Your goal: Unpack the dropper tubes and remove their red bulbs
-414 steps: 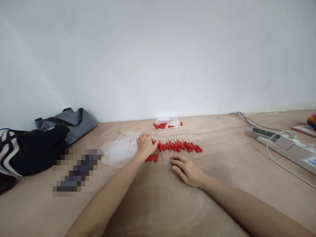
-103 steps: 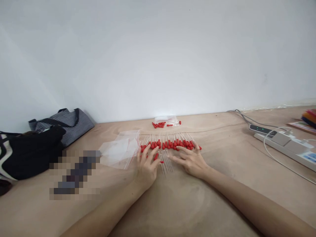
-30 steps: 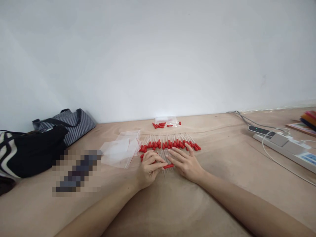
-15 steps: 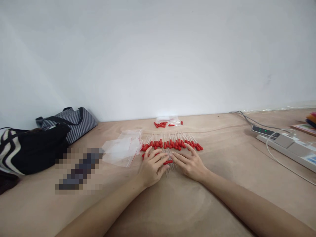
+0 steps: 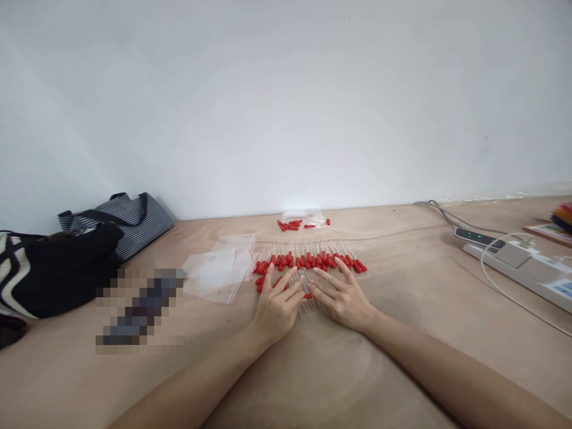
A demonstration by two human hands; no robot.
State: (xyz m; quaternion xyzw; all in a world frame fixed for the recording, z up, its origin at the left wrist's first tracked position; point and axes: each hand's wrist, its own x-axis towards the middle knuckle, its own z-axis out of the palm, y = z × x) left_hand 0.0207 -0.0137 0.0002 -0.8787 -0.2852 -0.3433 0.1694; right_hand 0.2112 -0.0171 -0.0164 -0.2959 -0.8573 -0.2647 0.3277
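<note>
My left hand (image 5: 277,307) rests palm down, fingers spread, over clear glass tubes and red rubber bulbs (image 5: 261,285). Across from it, my right hand (image 5: 343,301) lies with its fingers stretched out, their tips at the same tubes. Between the two hands is a small bunch of thin clear tubes (image 5: 305,307), partly covered by the fingers. One red bulb (image 5: 308,296) shows by the left fingertips, mostly hidden. Just beyond the hands runs a row of droppers (image 5: 322,257), their red bulbs toward me and thin tubes pointing away.
Clear zip bags (image 5: 217,271) lie left of the row. Several loose red bulbs (image 5: 292,224) sit by another clear bag (image 5: 304,215) near the wall. A striped bag (image 5: 145,220) and a black bag (image 5: 67,274) stand at left; a power strip (image 5: 522,274) with cables lies at right.
My left hand has shifted slightly, its fingers a little straighter. The red bulb between the hands is now more hidden. My right hand has barely moved.
</note>
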